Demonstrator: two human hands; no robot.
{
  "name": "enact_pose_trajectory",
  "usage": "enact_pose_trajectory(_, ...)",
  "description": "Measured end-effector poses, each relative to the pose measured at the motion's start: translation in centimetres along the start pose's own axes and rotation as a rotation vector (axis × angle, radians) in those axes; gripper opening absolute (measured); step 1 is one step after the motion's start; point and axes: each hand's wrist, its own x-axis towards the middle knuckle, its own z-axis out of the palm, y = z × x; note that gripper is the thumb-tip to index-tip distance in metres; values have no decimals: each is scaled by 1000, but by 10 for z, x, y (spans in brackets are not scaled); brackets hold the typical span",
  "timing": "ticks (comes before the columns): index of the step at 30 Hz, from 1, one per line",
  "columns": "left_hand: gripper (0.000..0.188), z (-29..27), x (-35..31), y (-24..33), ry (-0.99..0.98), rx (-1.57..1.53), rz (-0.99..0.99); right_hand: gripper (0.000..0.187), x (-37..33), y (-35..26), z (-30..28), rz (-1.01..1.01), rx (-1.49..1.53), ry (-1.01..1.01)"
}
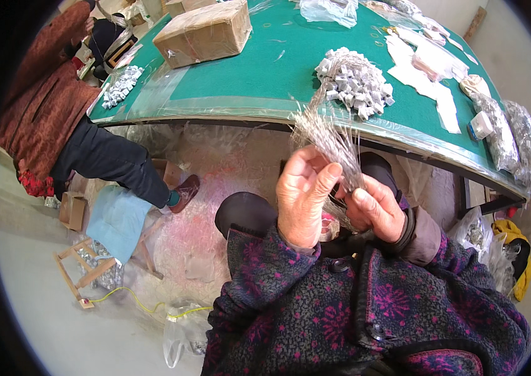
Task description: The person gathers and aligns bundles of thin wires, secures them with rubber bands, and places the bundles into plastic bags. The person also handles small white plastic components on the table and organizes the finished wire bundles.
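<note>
In front of my chest I have a bundle of thin silvery strands (335, 145), its loose ends fanned out toward the table edge. My right hand (377, 210) pinches the lower part of the bundle between thumb and fingers. Curled against its other side is my left hand (306, 197), thumb laid along the strands. More strands hang below the right hand, partly hidden by my fingers. Just beyond the bundle, on the green table (265, 75), lies a heap of small white and grey pieces (359, 84) with similar strands among them.
A cardboard box (203, 34), white paper sheets (425, 75) and clear plastic bundles (525, 138) lie on the table. At left another person (59, 106) is beside a smaller heap (123, 86). A wooden stool with a blue cushion (115, 219) stands on the floor.
</note>
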Motion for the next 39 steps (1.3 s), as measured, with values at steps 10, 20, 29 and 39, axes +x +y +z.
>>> enact_pose_trajectory(10, 6, -1, -6, 11, -13, 107, -80, 29, -5, 0, -3, 42, -121, -22)
enact_pose_trajectory(20, 16, -1, -10, -3, -6, -54, -44, 26, -6, -3, 5, -85, -132, 121)
enact_pose_trajectory(29, 17, -1, -9, -3, 50, -187, -123, 33, -10, -7, 7, -7, -94, 141)
enact_pose_trajectory(39, 10, -3, 7, 7, 68, 59, 59, 24, -6, 0, 6, -47, -81, 190)
